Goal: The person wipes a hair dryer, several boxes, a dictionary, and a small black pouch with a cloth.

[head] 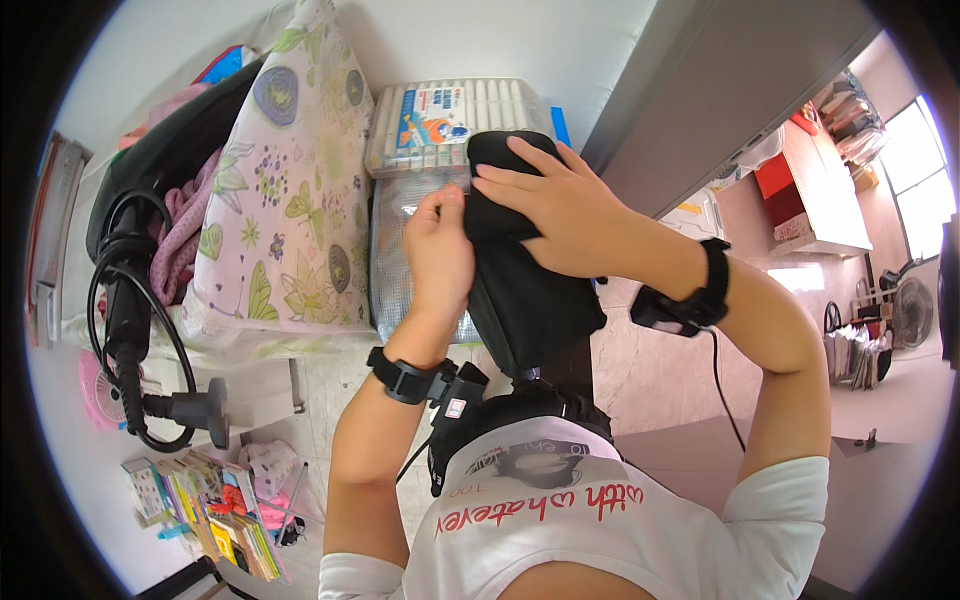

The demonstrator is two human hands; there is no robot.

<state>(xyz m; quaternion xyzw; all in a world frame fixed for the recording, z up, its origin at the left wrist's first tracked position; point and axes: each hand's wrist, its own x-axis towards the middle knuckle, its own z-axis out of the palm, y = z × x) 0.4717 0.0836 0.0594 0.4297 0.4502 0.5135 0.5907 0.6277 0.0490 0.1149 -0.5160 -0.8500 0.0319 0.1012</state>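
Note:
In the head view, a black fabric pouch or bag (pixel 525 292) lies in front of my body, with a smaller black padded part at its far end. My right hand (pixel 574 210) rests on that far part, palm down, fingers spread. My left hand (pixel 442 247) is at its left edge, thumb and fingers pinched together; whether they grip the edge is hard to tell. Beyond the hands lies a clear plastic case of markers (pixel 487 105) with a printed label. Under my left hand is a clear, grid-textured plastic pouch (pixel 394 247).
At left stand a floral-patterned cloth cover (pixel 292 217) and a black hair tool with a coiled cord (pixel 127 300). Books (pixel 217 517) are stacked lower left. A grey door or panel edge (pixel 690 90) rises at upper right. A fan (pixel 913 315) stands far right.

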